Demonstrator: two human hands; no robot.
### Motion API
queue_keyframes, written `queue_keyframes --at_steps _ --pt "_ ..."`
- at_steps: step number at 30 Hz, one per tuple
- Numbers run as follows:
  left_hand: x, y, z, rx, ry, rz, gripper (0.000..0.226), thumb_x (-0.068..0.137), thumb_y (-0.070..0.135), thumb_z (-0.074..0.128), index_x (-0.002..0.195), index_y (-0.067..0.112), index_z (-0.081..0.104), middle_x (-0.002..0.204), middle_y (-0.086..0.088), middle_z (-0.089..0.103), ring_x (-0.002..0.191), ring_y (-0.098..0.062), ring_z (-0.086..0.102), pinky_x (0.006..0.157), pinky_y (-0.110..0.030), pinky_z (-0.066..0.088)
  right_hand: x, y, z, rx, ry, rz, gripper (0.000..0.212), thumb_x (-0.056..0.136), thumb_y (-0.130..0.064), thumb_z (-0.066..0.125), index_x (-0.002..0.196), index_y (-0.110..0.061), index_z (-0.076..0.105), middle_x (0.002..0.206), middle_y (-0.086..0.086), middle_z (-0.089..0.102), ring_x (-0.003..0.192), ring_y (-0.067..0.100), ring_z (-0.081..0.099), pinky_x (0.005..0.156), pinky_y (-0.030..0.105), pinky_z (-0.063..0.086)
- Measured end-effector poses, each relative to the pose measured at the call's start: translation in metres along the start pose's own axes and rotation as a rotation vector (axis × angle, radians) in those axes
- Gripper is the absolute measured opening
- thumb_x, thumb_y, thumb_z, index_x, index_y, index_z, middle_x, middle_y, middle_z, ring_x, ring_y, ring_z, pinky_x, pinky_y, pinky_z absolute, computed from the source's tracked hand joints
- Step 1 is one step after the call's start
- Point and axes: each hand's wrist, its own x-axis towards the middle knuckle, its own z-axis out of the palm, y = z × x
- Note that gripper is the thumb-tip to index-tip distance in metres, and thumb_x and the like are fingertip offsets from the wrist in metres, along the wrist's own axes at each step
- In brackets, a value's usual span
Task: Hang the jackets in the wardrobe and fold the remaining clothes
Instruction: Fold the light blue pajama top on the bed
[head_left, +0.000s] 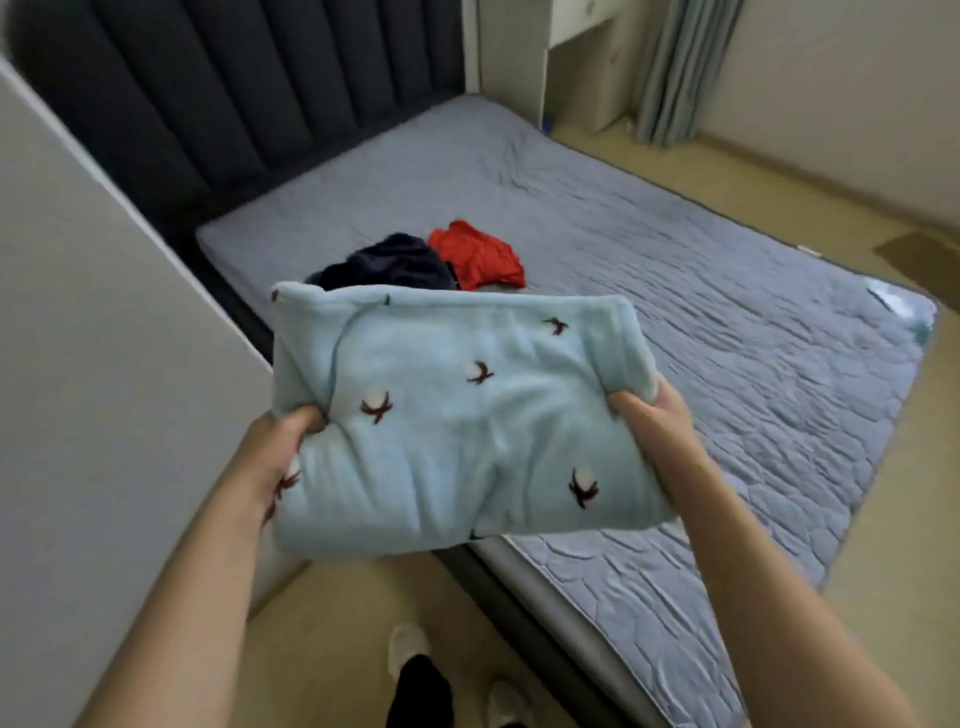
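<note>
Both hands, left hand (291, 441) and right hand (647, 415), pinch the folded blue fleece (457, 421) by its side edges above the bed (727, 322); keeping it level should preserve the fold.

Panel (104, 338), clothes (410, 262) block left; mattress (701, 322) seemingly open right.

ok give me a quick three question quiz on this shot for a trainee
1. True or false: the folded light blue fleece lies on the bed.
2. The garment beside the red garment is: A navy, B white, C green?
3. Fill in: the fleece is held by ___ hands.
Key: 1 false, the left hand and right hand hold it in the air. 2 A, the navy garment. 3 both.
</note>
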Motion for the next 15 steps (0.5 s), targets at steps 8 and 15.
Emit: queue_keyframes --at_steps 8,15 --pt "-0.185 -0.079 -0.185 -0.320 0.539 -0.042 0.041 0.056 0.034 0.058 0.083 0.005 0.067 0.076 -0.016 0.068 0.074 -0.028 0.064 0.066 -0.032 0.044 -0.098 -0.102 0.166 -0.085 -0.646 -0.320 0.031 0.083 0.001 0.055 0.102 -0.022 0.060 0.092 0.002 0.067 0.081 0.019 0.064 0.066 0.029 0.049" --pt "-0.373 -0.174 -0.294 -0.506 1.048 -0.075 0.030 0.055 0.035 0.054 0.071 0.009 0.055 0.063 -0.012 0.049 0.064 -0.023 0.048 0.057 -0.029 0.031 -0.291 -0.137 0.317 -0.130 -1.160 -0.579 0.038 0.085 -0.002 0.056 0.115 -0.025 0.054 0.095 -0.009 0.064 0.083 0.003 0.060 0.062 0.014 0.047"
